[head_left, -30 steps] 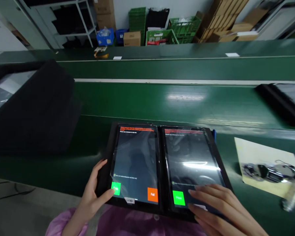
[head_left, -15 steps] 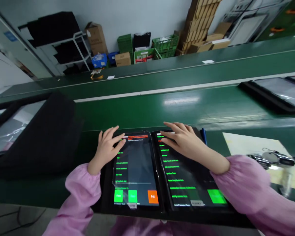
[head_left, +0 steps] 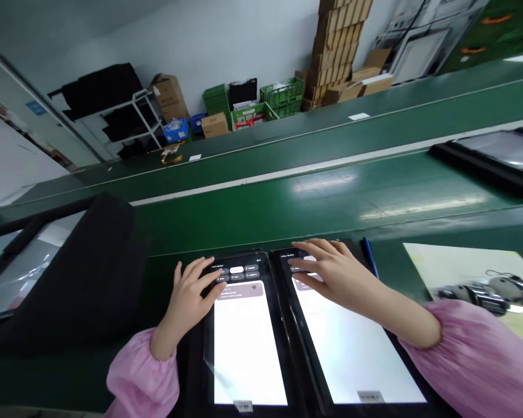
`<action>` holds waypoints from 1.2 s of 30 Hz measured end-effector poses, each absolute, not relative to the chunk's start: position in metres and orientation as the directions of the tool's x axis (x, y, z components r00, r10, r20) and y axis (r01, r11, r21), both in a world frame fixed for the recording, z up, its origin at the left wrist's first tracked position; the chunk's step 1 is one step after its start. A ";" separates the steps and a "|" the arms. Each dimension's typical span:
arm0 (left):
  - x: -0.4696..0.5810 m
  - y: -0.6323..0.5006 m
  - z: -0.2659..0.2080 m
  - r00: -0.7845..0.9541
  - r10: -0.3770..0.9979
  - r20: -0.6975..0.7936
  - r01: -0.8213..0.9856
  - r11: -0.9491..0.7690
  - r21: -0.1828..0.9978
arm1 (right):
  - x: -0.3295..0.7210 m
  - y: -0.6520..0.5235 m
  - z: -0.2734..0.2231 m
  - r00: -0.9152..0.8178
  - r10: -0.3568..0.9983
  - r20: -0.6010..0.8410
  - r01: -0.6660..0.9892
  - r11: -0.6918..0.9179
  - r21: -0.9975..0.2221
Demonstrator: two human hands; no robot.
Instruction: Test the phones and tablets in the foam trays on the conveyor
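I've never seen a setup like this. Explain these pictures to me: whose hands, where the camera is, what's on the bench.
There is no machine here: these are a person's bare hands. Every picture comes from one camera worn on that person's head, looking forward and down.

Two tablets lie side by side in a black holder on the green bench, screens lit. The left hand is over the top of the left tablet, the right hand over the top of the right tablet. Neither hand grips anything.

To the right lie a blue pen and a pale sheet with shiny objects too blurred to name.
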State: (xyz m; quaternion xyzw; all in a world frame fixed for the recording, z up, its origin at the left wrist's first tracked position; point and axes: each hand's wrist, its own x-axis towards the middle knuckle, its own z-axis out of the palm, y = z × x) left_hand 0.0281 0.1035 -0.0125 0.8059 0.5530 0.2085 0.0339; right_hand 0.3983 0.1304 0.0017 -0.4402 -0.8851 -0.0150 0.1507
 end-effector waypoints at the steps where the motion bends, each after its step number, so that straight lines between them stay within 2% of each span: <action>1: 0.029 0.105 -0.015 0.305 0.905 0.296 0.881 -0.386 0.273 | 0.397 0.132 0.000 -0.569 0.775 0.273 0.782 0.613 -0.109; 7: 0.024 0.100 -0.021 0.343 0.886 0.311 0.886 -0.415 0.207 | 0.402 0.134 -0.007 -0.564 0.783 0.262 0.778 0.610 -0.148; 17: 0.026 0.102 -0.018 0.347 0.888 0.301 0.885 -0.416 0.209 | 0.405 0.141 -0.009 -0.554 0.773 0.308 0.739 0.627 -0.246; 19: 0.021 0.096 -0.020 0.279 0.900 0.336 0.877 -0.381 0.293 | 0.423 0.142 -0.004 -0.495 0.794 0.353 0.747 0.596 -0.294; 20: 0.017 0.091 -0.023 0.188 0.913 0.361 0.850 -0.335 0.405 | 0.435 0.141 -0.001 -0.413 0.823 0.390 0.752 0.550 -0.364; 22: 0.009 0.084 -0.031 -0.076 0.934 0.349 0.692 -0.202 0.693 | 0.460 0.138 0.001 -0.126 0.905 0.407 0.675 0.378 -0.633; 24: 0.003 0.081 -0.042 -0.266 0.937 0.227 0.474 -0.078 0.877 | 0.480 0.134 -0.004 0.130 0.953 0.275 0.462 0.187 -0.867; 26: 0.003 0.087 -0.051 -0.309 0.945 0.110 0.353 0.007 0.936 | 0.488 0.133 -0.015 0.205 0.969 0.138 0.306 0.071 -0.950; 30: 0.017 0.117 -0.058 -0.269 0.962 -0.033 0.215 0.093 0.972 | 0.477 0.137 -0.043 0.166 0.986 0.022 0.175 -0.008 -0.985; 33: 0.024 0.133 -0.058 -0.238 0.968 -0.076 0.157 0.115 0.981 | 0.468 0.138 -0.054 0.132 0.990 -0.039 0.085 -0.051 -0.995; 36: 0.026 0.132 -0.058 -0.218 0.974 -0.053 0.154 0.088 0.984 | 0.468 0.136 -0.058 0.135 0.988 -0.068 0.015 -0.071 -0.997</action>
